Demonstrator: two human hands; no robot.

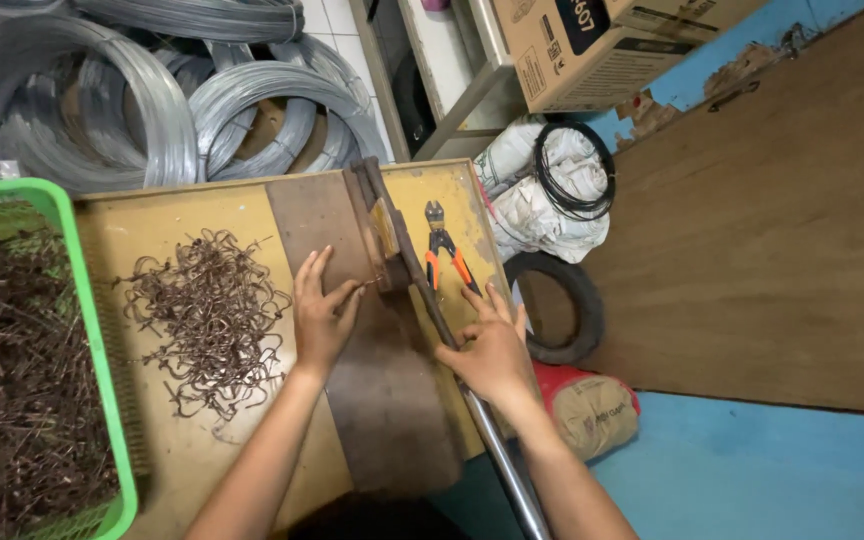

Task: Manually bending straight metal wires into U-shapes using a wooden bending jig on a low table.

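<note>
Bent hooks (210,322) lie between basket (92,330) and, seemingly, bending jig (384,235).

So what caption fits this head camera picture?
Left hand feeds wire into bending jig; right hand grips its lever.

Even, soft indoor light, fairly bright; shadows faint, mild glare on the far wire coils (82,100), edges slightly bowed, focus sharp

Two hands worked: left hand (320,318), right hand (492,352). Left of them lay one hook pile (210,325) and one green basket (92,330); beyond, one cutter (444,248).
</note>
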